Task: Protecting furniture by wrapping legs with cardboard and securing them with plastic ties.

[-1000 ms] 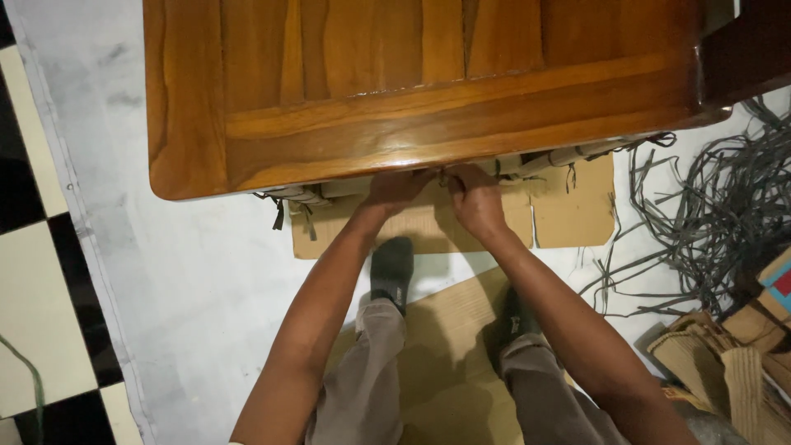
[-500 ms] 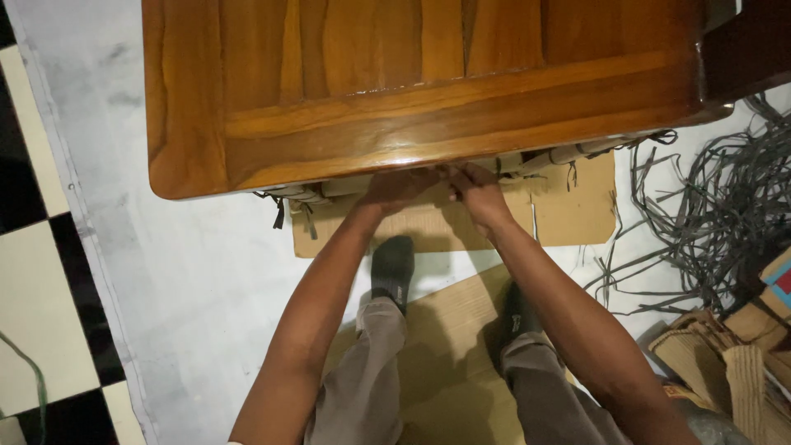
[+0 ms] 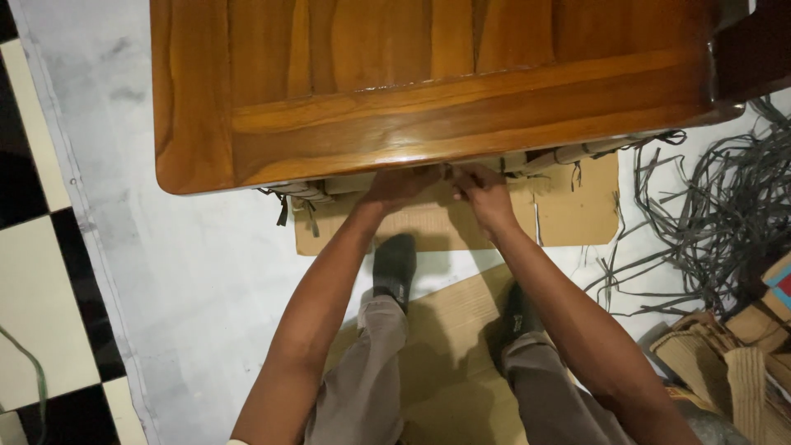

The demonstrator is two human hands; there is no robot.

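Both hands, left hand (image 3: 397, 186) and right hand (image 3: 482, 194), pinch grey strapping (image 3: 461, 173) under the wooden tabletop (image 3: 428, 91) edge; tying appears underway, requiring steady tension.

1. A brown cardboard box with a blue and red printed label (image 3: 779, 284) sits at the right edge, just beside the tangle of grey strapping; only its corner shows
2. Folded brown corrugated cardboard packing pieces (image 3: 725, 358) lie heaped at the lower right, below that box
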